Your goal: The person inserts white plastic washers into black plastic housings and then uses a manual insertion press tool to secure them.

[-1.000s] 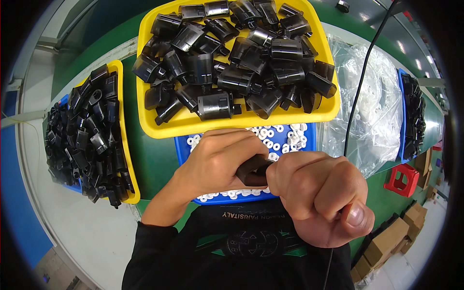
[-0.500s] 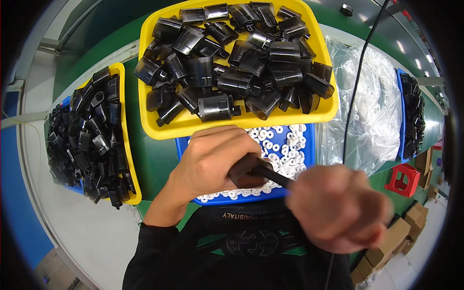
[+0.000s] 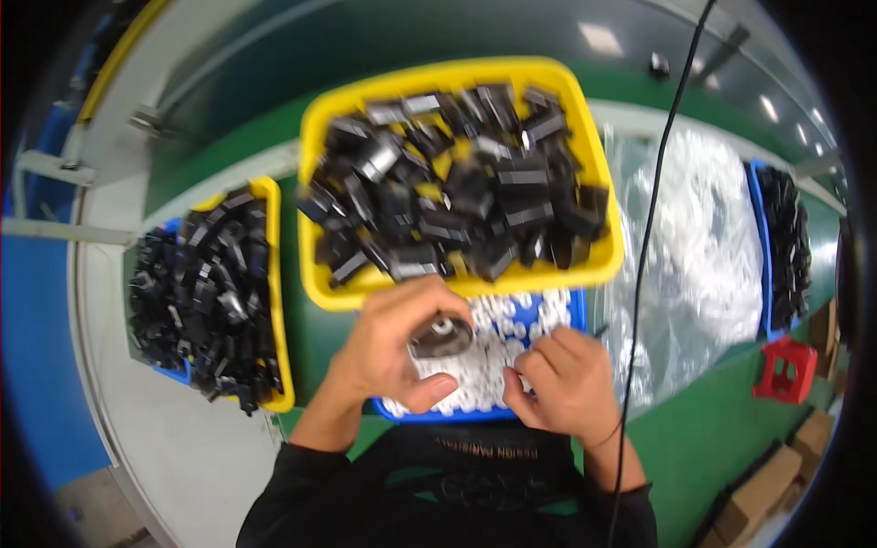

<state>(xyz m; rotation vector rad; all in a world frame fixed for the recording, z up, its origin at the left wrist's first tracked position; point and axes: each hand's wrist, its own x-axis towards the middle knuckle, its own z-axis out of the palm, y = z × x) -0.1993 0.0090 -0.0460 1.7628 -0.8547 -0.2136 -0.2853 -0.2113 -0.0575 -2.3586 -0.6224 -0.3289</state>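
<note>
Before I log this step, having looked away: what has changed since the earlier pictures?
The right grip has pulled clear of the black part and dropped over the blue tray; the dark rod no longer reaches the part, and whether it is still held is unclear. The black part has turned, its opening showing a white piece. Unchanged: the left grip holds it; the yellow tray stays heaped.

Bright indoor light | we catch white glare on the plastic bag [image 3: 708, 237] and shiny spots upper right | motion blur smears the yellow tray [image 3: 493, 71], softens the held black part [image 3: 443, 345] | edges bend, corners blacken
</note>
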